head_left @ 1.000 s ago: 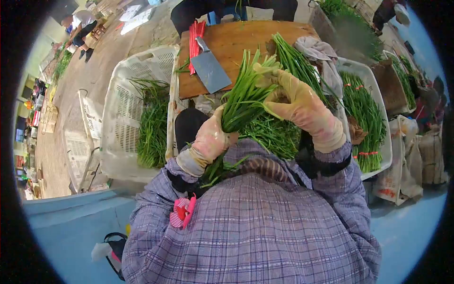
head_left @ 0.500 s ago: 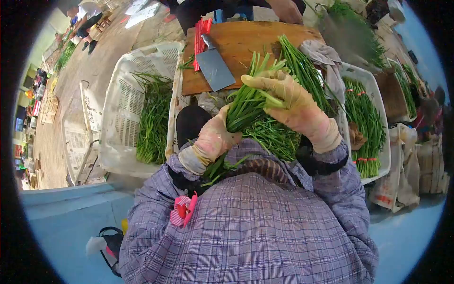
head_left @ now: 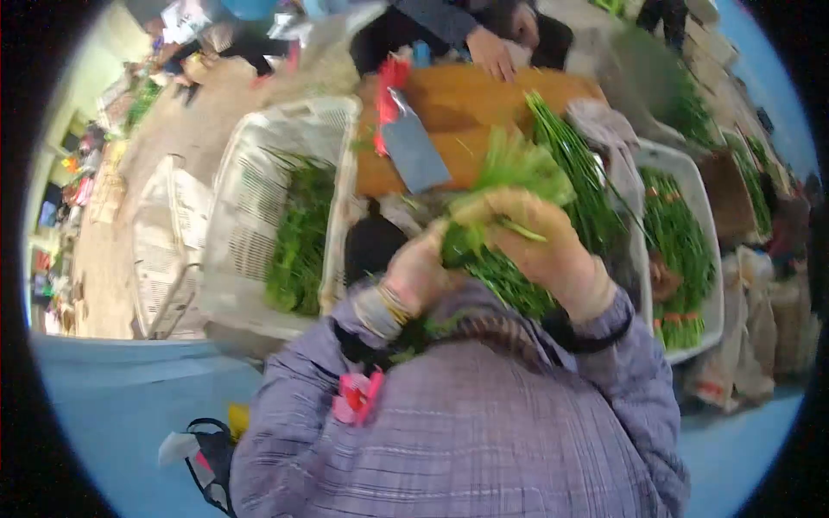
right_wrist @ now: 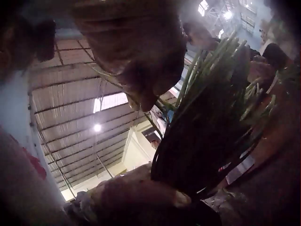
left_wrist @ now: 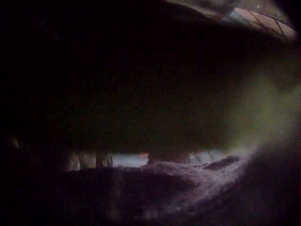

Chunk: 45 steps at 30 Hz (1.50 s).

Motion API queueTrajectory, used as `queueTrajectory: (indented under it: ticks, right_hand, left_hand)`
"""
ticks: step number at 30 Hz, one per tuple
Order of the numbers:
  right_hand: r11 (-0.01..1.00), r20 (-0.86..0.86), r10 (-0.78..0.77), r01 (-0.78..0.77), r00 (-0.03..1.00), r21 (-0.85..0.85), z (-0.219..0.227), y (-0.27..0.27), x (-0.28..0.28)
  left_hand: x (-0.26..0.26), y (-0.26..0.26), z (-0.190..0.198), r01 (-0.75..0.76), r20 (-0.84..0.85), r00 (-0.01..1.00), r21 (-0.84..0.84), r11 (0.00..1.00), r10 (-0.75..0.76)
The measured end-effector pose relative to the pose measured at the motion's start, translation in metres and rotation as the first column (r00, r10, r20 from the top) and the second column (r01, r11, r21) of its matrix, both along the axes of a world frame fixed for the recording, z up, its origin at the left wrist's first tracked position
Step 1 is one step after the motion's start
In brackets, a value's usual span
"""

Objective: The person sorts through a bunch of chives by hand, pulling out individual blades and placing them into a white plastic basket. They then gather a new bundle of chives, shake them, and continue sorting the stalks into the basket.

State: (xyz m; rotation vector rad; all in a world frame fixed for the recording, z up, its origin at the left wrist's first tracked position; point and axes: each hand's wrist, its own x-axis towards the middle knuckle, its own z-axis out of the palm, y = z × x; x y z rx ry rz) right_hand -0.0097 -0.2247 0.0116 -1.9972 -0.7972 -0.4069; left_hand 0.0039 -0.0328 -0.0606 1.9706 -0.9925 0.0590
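Note:
In the blurred head view my gloved left hand (head_left: pixel 416 269) grips the lower end of a bunch of green chives (head_left: pixel 509 168) in front of my chest. My gloved right hand (head_left: pixel 535 233) closes over the bunch higher up, fingers curled round the stalks. The right wrist view looks up at the chive bunch (right_wrist: pixel 207 117) with a gloved hand (right_wrist: pixel 136 197) below it and my right hand's fingers (right_wrist: pixel 136 52) above. The left wrist view is dark and shows nothing clear.
A cleaver (head_left: pixel 413 148) lies on a wooden board (head_left: pixel 484 95) ahead, red bands (head_left: pixel 389 73) beside it. White crates hold chives at left (head_left: pixel 250 198) and right (head_left: pixel 682 233). Loose chives (head_left: pixel 570 164) and a cloth (head_left: pixel 613 129) lie on the board. Another person's hand (head_left: pixel 492 52) rests at the far edge.
The camera swung, blurring the view. My right hand has dropped lower onto the bunch and closed round it; the left hand keeps its hold. Another person's hand now shows behind the board.

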Motion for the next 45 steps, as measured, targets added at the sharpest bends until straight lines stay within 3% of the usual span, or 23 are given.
queueTrajectory:
  ticks: [2, 4, 5, 8, 10, 12, 14, 16, 17, 18, 20, 22, 23, 24, 26, 27, 29, 30, 32, 33, 35, 38, 45]
  right_hand:
    - [0.973, -0.314, 0.023, 0.051, 0.949, 0.227, -0.015, -0.003, -0.007]
    - [0.932, -0.390, 0.089, 0.061, 0.917, 0.357, 0.001, 0.001, -0.012]
    - [0.887, -0.501, 0.129, 0.127, 0.856, 0.445, 0.008, 0.001, -0.014]
    - [0.902, -0.353, 0.065, 0.097, 0.933, 0.421, 0.012, -0.001, -0.014]
    - [0.869, -0.395, 0.067, 0.141, 0.916, 0.474, 0.017, -0.004, -0.015]
    - [0.590, -0.370, 0.065, 0.264, 0.927, 0.763, 0.018, -0.022, -0.007]
    - [0.449, -0.347, -0.153, 0.377, 0.926, 0.810, 0.051, -0.042, -0.012]
    - [0.476, -0.207, -0.213, 0.286, 0.955, 0.832, 0.046, -0.106, -0.018]
    - [0.480, -0.220, -0.237, 0.311, 0.946, 0.820, 0.039, -0.137, -0.025]
    - [0.415, -0.270, -0.281, 0.370, 0.921, 0.831, 0.033, -0.165, -0.035]
    - [0.348, -0.318, -0.347, 0.436, 0.882, 0.830, 0.035, -0.171, -0.053]
    - [0.546, -0.276, -0.374, 0.451, 0.885, 0.706, 0.037, -0.132, -0.064]
    - [0.814, -0.245, -0.323, 0.400, 0.914, 0.421, 0.037, -0.123, -0.063]
    - [0.957, -0.243, -0.258, 0.282, 0.935, 0.073, 0.035, -0.114, -0.061]
    - [0.949, -0.654, -0.314, 0.235, 0.689, -0.208, 0.009, -0.085, -0.060]
    - [0.946, -0.656, -0.322, 0.245, 0.682, -0.210, 0.005, -0.078, -0.057]
    - [0.957, -0.310, -0.286, 0.259, 0.907, -0.127, 0.005, -0.069, -0.046]
    - [0.954, -0.314, -0.299, 0.272, 0.901, -0.128, 0.016, -0.062, -0.041]
    - [0.916, 0.139, -0.330, 0.352, 0.934, -0.191, 0.051, -0.047, -0.029]
    - [0.910, 0.138, -0.347, 0.369, 0.928, -0.190, 0.057, -0.041, -0.020]
    - [0.846, 0.408, -0.261, 0.411, 0.875, -0.340, 0.066, -0.032, -0.006]
    - [0.733, 0.419, -0.250, 0.453, 0.873, -0.508, 0.056, -0.024, -0.003]
    - [0.728, 0.464, -0.291, 0.508, 0.837, -0.460, 0.039, -0.027, -0.019]
  left_hand:
    - [-0.002, 0.004, -0.015, -0.170, -0.301, 0.929, 0.174, 0.970, 0.216]
    - [0.011, 0.000, -0.071, -0.113, -0.132, 0.984, 0.031, 0.993, 0.116]
    - [0.010, 0.002, -0.050, -0.135, -0.114, 0.984, 0.044, 0.990, 0.139]
    - [0.003, 0.000, -0.024, -0.180, -0.267, 0.941, 0.133, 0.975, 0.210]
    - [0.011, 0.001, -0.047, -0.185, -0.098, 0.974, 0.171, 0.968, 0.204]
    - [0.005, 0.008, -0.022, -0.183, -0.265, 0.938, 0.174, 0.968, 0.224]
    - [0.007, 0.017, -0.014, -0.164, -0.428, 0.876, 0.173, 0.971, 0.224]
    - [0.009, 0.022, -0.021, -0.209, -0.417, 0.883, 0.067, 0.976, 0.217]
    - [0.007, 0.025, -0.011, -0.209, -0.574, 0.810, -0.098, 0.973, 0.116]
    - [0.005, 0.027, 0.011, -0.215, -0.511, 0.851, -0.136, 0.967, 0.117]
    - [0.012, 0.036, 0.011, -0.181, -0.670, 0.740, -0.279, 0.943, -0.056]
    - [0.008, 0.040, 0.016, -0.240, -0.706, 0.704, -0.333, 0.912, -0.073]
    - [0.008, 0.042, 0.015, -0.228, -0.708, 0.701, -0.336, 0.914, -0.086]
    - [0.008, 0.044, 0.013, -0.245, -0.728, 0.679, -0.347, 0.905, -0.095]
    - [0.006, 0.044, 0.010, -0.257, -0.752, 0.649, -0.355, 0.899, -0.112]
    - [0.005, 0.043, 0.011, -0.250, -0.743, 0.660, -0.355, 0.901, -0.110]
    - [0.003, 0.040, 0.021, -0.225, -0.742, 0.667, -0.292, 0.930, -0.072]
    - [0.002, 0.039, 0.020, -0.213, -0.745, 0.662, -0.291, 0.933, -0.081]
    - [0.001, 0.036, 0.020, -0.173, -0.754, 0.649, -0.278, 0.945, -0.103]
    - [0.000, 0.035, 0.022, -0.156, -0.755, 0.652, -0.223, 0.962, -0.069]
    - [-0.004, 0.027, 0.027, -0.149, -0.770, 0.631, -0.237, 0.960, -0.092]
    - [-0.008, 0.023, 0.028, -0.172, -0.789, 0.600, -0.291, 0.941, -0.134]
    - [-0.006, 0.028, 0.020, -0.220, -0.772, 0.567, -0.476, 0.851, -0.285]
